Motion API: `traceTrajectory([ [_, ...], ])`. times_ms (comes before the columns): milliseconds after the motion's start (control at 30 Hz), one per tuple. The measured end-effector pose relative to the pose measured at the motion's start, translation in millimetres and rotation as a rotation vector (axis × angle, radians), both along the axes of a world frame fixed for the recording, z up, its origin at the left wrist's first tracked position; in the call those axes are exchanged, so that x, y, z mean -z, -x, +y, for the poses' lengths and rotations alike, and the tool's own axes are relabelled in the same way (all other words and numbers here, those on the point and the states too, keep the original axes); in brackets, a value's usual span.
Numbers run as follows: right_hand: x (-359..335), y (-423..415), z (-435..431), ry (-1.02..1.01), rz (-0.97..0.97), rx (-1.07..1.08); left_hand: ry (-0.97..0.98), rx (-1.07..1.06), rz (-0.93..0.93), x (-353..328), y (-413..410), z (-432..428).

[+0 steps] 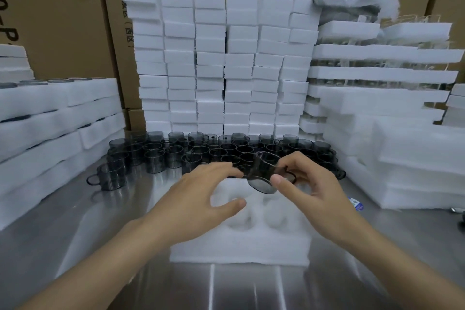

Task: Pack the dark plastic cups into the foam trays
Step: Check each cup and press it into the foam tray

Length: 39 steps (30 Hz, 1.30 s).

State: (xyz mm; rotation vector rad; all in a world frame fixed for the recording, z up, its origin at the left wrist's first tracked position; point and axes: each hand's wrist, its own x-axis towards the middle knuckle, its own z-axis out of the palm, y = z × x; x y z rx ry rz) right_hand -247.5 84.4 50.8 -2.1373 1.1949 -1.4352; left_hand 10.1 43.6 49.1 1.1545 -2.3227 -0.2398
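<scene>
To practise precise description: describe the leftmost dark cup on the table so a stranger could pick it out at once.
Start at the steel table, where a crowd of dark cups stands before a wall of white foam blocks. At the crowd's front left corner one cup stands upright, furthest forward, its loop handle sticking out left.
</scene>
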Motion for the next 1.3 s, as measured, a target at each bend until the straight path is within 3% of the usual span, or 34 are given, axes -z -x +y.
traceTrajectory([
  [167,2.7,4.1,-0.6,-0.026,0.041,0.038,-0.106,-0.017,-0.209,-0.1,-6.6,-4.7],
  [333,2.2,2.4,2.1,-0.068,0.096,0.052,-0.118,-0.011,-0.303,-2.4,-6.9,-4.5],
  [667,-11.3,6.4,12.9,-0.090,0.342,-0.023,-0.103,-0.005,-0.312,-1.4,-8.3,-5.4],
  [933,-6.3,-2.7,18.0,-0.148,0.544,0.038,-0.108,-0.001,-0.333,0.0,-8.5,-6.2],
  [1100,-9.8,1.9,17.0,-0.216,0.526,0.029,-0.118,-0.001,-0.323,-1.0,-8.5,-3.7],
  [1300,-6.1,1.7,13.5,-0.302,0.653,0.052,-0.123,-0.012,-0.289,-1.4,-5.1,-0.6],
])
